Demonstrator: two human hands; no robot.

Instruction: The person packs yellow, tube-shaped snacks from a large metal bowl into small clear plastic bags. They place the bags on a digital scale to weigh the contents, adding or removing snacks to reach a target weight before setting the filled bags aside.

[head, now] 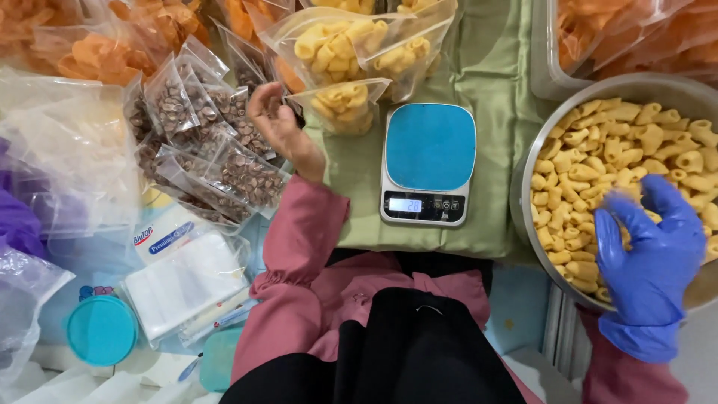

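L hand [280, 123] bare, raised toward 11 o'clock, fingers loosely curled, nothing gripped, pink sleeve to the wrist. R hand [647, 243] in blue glove at 3 o'clock, fingers spread, palm down, slightly cupped.

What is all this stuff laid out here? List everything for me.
metal bowl: one, silver, right, full of yellow curled snacks
kitchen scale: one, white with blue top, centre, on green cloth
yellow snack bags: several, clear, behind the scale
brown snack bags: many, clear, left of centre
orange snack bags: several, top left
empty bag pack: one, white, lower left
teal lid: one, bottom left
left hand: bare, near the brown snack bags
right hand: blue glove, in the bowl
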